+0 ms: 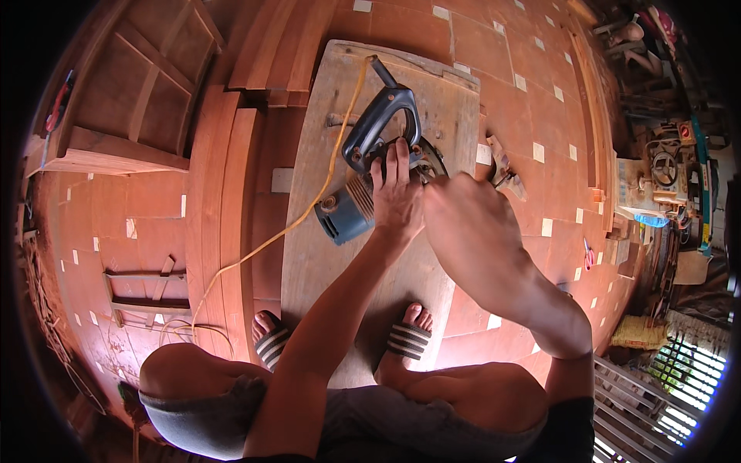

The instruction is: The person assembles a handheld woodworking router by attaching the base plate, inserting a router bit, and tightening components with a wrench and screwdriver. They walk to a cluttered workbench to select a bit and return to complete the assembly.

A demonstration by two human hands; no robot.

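Note:
A circular saw with a blue motor housing and a dark loop handle lies on a worn wooden board in front of me. My left hand grips the middle of the saw, its fingers laid over the body below the handle. Beside it, at the saw's right side, my right hand is closed in a fist and slightly blurred. Whatever it may hold is hidden behind the knuckles. A yellow power cord runs from the handle's end down to the left.
My sandalled feet rest at the board's near end. Long timber beams and a wooden frame panel stand left. Pink-handled scissors lie on the tiled floor at right. A machine with a handwheel stands far right.

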